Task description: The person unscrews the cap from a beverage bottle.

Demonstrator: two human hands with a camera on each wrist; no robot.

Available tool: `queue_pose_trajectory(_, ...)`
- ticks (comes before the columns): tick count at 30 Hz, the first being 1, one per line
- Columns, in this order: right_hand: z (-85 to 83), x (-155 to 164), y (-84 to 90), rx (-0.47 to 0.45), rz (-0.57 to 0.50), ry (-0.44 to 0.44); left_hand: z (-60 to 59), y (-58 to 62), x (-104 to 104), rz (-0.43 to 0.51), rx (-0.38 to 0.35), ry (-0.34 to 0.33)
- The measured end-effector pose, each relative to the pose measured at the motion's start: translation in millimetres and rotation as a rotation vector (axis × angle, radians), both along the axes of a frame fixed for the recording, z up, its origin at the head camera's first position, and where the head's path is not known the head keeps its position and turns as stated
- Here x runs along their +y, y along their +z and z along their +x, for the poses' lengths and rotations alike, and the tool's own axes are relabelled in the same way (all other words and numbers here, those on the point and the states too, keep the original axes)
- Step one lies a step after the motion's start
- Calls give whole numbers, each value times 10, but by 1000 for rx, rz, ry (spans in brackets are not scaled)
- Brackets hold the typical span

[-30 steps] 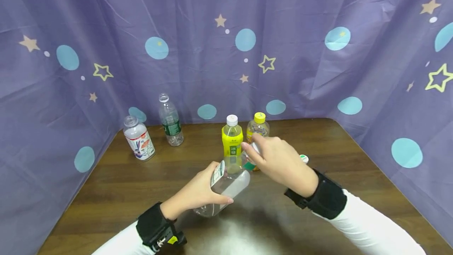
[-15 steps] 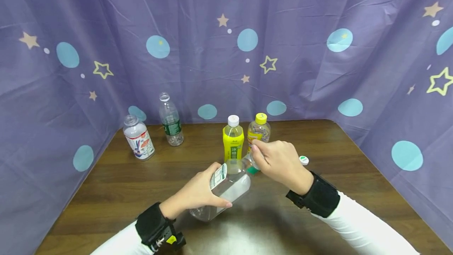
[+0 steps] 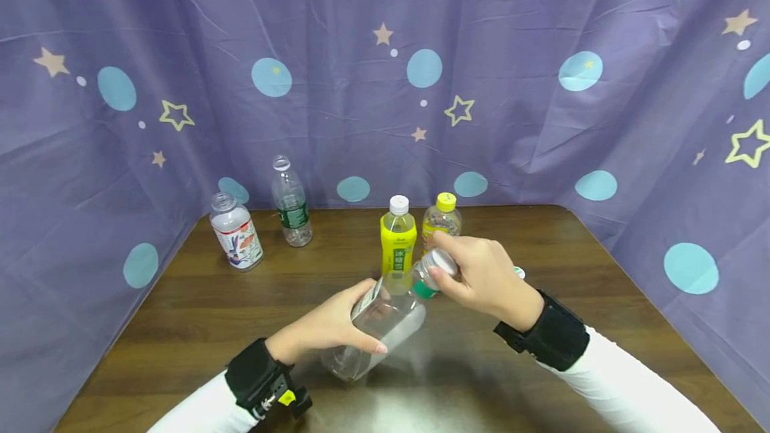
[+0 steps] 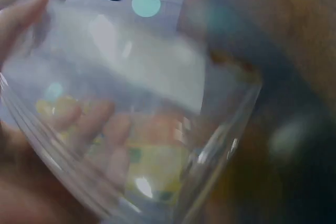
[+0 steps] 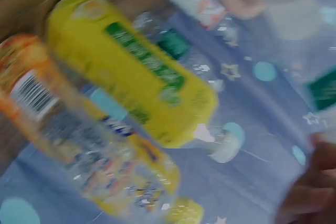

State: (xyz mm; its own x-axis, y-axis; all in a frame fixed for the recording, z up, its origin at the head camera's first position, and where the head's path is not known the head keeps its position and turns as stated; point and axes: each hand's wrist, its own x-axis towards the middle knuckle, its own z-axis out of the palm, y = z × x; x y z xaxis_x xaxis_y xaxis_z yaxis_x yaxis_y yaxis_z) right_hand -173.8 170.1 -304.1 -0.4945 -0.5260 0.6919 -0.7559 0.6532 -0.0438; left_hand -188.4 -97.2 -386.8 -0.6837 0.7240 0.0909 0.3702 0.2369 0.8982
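- The left hand (image 3: 333, 319) grips the large clear bottle (image 3: 394, 313), tilted between both hands; the right hand (image 3: 487, 272) pinches its white cap (image 3: 443, 260).
- To turn the cap well, the left should hold firmly without squashing, the right twisting squarely along the bottle's axis.
- The held bottle looks empty; so does the uncapped green-labelled bottle (image 3: 294, 214) beyond the left hand.

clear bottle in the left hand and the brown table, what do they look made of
The clear bottle looks like glossy plastic: its wall is see-through with bright streaks, though glass can't be ruled out. The brown table looks like wood or laminate, smooth and slightly shiny: grain lines and a blurred glare show.
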Motion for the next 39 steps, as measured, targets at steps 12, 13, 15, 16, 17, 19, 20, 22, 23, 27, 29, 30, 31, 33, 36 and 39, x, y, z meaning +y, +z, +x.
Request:
queue_pose_trajectory(12, 56, 113, 196, -641, 22, -150, 75, 68, 10, -156, 146, 247)
queue_pose_trajectory(13, 51, 134, 202, -642, 28, -94, 75, 67, 7, -161, 152, 249)
queue_pose_trajectory(15, 38, 182, 216, -619, 42, 23, 73, 65, -2, -166, 158, 252)
queue_pose_trajectory(16, 29, 205, 224, -602, 45, 81, 70, 64, -8, -168, 163, 253)
queue_pose_trajectory(17, 17, 226, 231, -579, 48, 135, 68, 65, -13, -168, 166, 253)
queue_pose_trajectory(19, -6, 263, 240, -552, 37, 224, 62, 66, -22, -168, 173, 252)
queue_pose_trajectory(20, -19, 275, 239, -546, 27, 258, 60, 67, -24, -169, 174, 252)
queue_pose_trajectory(22, -40, 285, 224, -556, -7, 313, 58, 70, -27, -170, 177, 252)
queue_pose_trajectory(23, -47, 285, 210, -565, -26, 329, 58, 72, -27, -170, 177, 252)
queue_pose_trajectory(27, -37, 240, 147, -573, -114, 290, 63, 72, -22, -168, 180, 253)
queue_pose_trajectory(29, -16, 199, 134, -560, -151, 202, 68, 74, -14, -166, 176, 253)
queue_pose_trajectory(30, -6, 181, 141, -565, -162, 152, 72, 77, -10, -166, 174, 255)
queue_pose_trajectory(31, 1, 168, 153, -587, -169, 99, 77, 80, -5, -166, 173, 255)
queue_pose_trajectory(33, 16, 155, 192, -640, -149, -36, 83, 88, 3, -167, 171, 259)
queue_pose_trajectory(36, 31, 167, 256, -755, -72, -195, 91, 99, 12, -170, 173, 269)
queue_pose_trajectory(39, 47, 185, 283, -813, -16, -272, 94, 104, 16, -177, 174, 271)
